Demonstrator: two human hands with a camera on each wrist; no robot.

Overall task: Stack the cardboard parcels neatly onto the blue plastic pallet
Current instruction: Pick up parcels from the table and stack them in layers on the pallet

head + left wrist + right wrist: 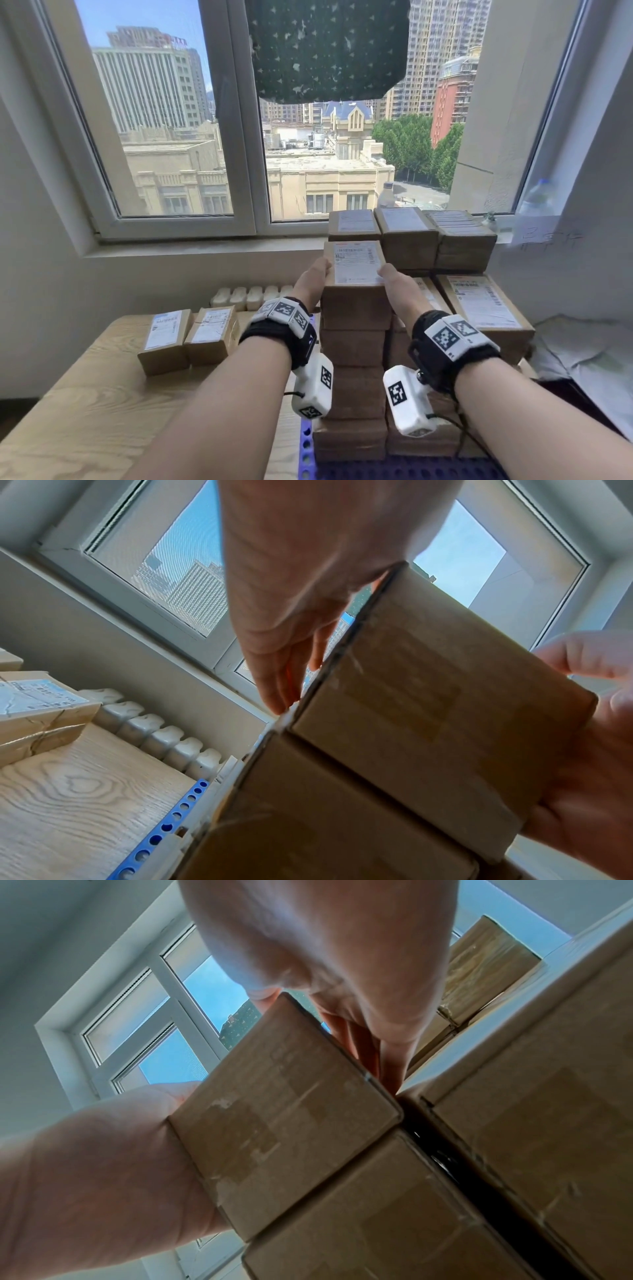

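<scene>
A cardboard parcel [356, 263] with a white label tops a tall column of parcels on the blue plastic pallet [342, 467]. It looks level with the parcel below it. My left hand [313, 277] lies flat against its left side with the thumb on the top edge. My right hand [397, 281] lies against the right side in the same way. In the left wrist view the straight fingers [274, 685] run down the parcel [428, 696]. In the right wrist view the right fingers [387, 1058] sit between the parcel [291, 1110] and a neighbouring stack.
More stacked parcels [407, 236] and wider flat boxes [483, 305] stand behind and to the right. Two loose parcels [164, 339] [212, 329] sit on the wooden table [85, 394] at left. A radiator [250, 296] and the windowsill with bottles [387, 195] lie beyond.
</scene>
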